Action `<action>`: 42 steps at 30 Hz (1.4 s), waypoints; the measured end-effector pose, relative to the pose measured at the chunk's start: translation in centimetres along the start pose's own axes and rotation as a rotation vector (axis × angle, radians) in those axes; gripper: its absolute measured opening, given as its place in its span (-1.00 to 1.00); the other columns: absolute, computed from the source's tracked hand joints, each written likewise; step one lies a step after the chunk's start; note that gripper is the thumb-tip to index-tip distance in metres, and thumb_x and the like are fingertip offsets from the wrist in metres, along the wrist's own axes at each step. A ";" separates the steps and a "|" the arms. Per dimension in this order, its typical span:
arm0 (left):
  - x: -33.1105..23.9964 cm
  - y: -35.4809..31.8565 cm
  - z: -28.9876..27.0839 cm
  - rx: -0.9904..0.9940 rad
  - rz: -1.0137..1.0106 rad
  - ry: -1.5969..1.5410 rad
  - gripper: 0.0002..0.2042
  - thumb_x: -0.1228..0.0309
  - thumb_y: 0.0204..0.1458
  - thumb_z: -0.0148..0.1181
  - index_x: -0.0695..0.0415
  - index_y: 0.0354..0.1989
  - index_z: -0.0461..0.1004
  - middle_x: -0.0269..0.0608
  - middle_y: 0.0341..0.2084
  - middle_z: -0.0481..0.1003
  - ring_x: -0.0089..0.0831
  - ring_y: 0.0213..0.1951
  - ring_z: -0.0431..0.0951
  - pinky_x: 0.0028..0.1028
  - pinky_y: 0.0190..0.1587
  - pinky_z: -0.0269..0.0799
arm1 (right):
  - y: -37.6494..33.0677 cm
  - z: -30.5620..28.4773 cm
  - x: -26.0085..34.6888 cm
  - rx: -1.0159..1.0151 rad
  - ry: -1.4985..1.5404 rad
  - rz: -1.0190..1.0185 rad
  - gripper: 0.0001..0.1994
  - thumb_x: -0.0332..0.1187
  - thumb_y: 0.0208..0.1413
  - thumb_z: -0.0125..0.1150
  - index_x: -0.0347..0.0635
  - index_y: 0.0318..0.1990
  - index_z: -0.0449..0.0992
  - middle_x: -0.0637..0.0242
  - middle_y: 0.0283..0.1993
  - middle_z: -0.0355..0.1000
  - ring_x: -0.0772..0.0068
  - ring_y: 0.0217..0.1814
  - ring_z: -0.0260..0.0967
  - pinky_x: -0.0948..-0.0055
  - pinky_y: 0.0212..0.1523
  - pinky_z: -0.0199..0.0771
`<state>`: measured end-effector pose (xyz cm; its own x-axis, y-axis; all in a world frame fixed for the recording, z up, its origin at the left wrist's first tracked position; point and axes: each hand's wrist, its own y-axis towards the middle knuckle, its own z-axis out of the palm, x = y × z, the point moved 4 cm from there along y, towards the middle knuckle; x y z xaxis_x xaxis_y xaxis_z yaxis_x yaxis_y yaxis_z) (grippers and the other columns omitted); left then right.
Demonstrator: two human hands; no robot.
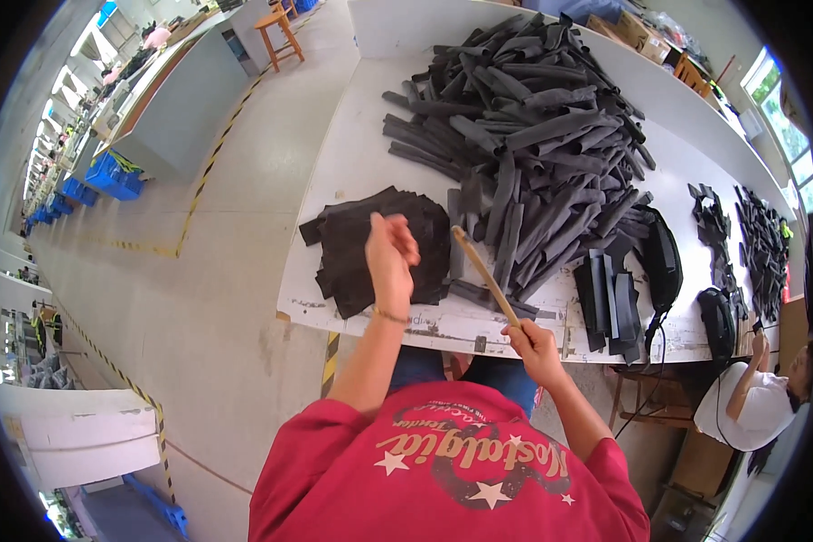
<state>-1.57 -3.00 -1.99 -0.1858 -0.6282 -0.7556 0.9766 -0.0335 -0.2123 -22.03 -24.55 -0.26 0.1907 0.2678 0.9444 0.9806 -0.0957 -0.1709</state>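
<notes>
My right hand is closed round the near end of a thin wooden stick, which slants up and to the left over the table. The stick's far tip is beside a grey-black fabric tube at the edge of the big heap. My left hand hovers over a pile of flat black fabric pieces. Its fingers are loosely bent, slightly blurred, and I see nothing in them. The heap holds many rolled or folded dark tubes.
Several flat dark strips and a black bag-like piece lie right of me on the white table. Farther right, a person in white works near another dark heap. A wooden stool stands on the floor beyond the table.
</notes>
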 end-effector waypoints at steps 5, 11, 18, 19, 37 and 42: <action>2.8 -4.0 6.6 0.567 -0.659 -0.315 -0.19 -0.39 0.00 -0.30 0.21 -0.07 0.40 0.12 -0.15 0.51 0.19 -0.08 0.49 -0.02 -0.08 0.45 | -0.8 0.2 -0.8 0.003 -0.055 -0.025 -0.79 -0.36 0.25 -0.02 -0.30 -0.30 0.47 0.57 -0.64 0.14 0.76 -0.61 0.00 0.64 -0.59 0.02; 2.1 0.5 9.0 0.422 -0.705 -0.483 -0.77 0.23 0.17 0.07 0.16 -0.23 0.41 -0.51 -0.73 0.06 -0.70 -0.72 0.04 -0.65 -0.64 0.04 | -2.7 0.7 -2.2 0.071 0.032 0.136 -0.80 -0.35 0.24 0.00 -0.31 -0.25 0.49 0.47 -0.65 0.22 0.70 -0.60 0.11 0.57 -0.58 0.14; 1.7 4.4 6.6 0.160 -0.434 -0.523 -0.81 0.25 0.19 0.05 0.13 -0.29 0.38 -0.53 -0.75 0.00 -0.71 -0.72 -0.01 -0.66 -0.69 -0.07 | -7.4 0.7 0.0 0.495 -0.169 -0.165 -0.85 -0.37 0.15 0.11 -0.30 -0.27 0.48 0.20 -0.40 0.49 0.50 -0.40 0.41 0.47 -0.37 0.37; 1.9 4.0 7.3 0.143 -0.446 -0.513 -0.78 0.21 0.17 0.08 0.11 -0.33 0.39 -0.54 -0.75 0.02 -0.71 -0.72 0.01 -0.65 -0.69 -0.05 | -5.7 -1.2 0.8 0.264 -0.164 -0.159 -0.85 -0.40 0.12 0.15 -0.28 -0.22 0.47 0.22 -0.44 0.45 0.47 -0.40 0.40 0.46 -0.37 0.37; -0.8 1.0 5.0 0.200 -0.114 -0.112 -0.65 0.18 0.24 -0.07 0.27 -0.18 0.43 -0.46 -0.69 0.18 -0.68 -0.67 0.16 -0.63 -0.60 0.10 | 0.0 1.3 9.5 0.316 0.176 -0.306 -0.90 -0.43 0.14 0.15 -0.30 -0.36 0.47 0.34 -0.49 0.32 0.49 -0.40 0.28 0.47 -0.34 0.29; 1.7 -7.3 9.2 0.850 -0.265 0.366 -0.82 0.48 0.12 0.12 0.27 -0.15 0.47 -0.34 -0.27 0.50 -0.66 -0.21 0.45 -0.62 -0.11 0.36 | 4.6 -1.6 6.6 0.008 0.273 -0.075 -0.94 -0.43 0.19 0.08 -0.21 -0.28 0.44 0.61 -0.57 0.20 0.82 -0.58 0.03 0.71 -0.59 0.02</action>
<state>-8.04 -10.95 4.01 -0.2934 -0.2421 -0.9248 0.6229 -0.7823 0.0071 -16.35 -24.77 5.66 0.0992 0.0055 0.9950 0.9921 -0.0778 -0.0985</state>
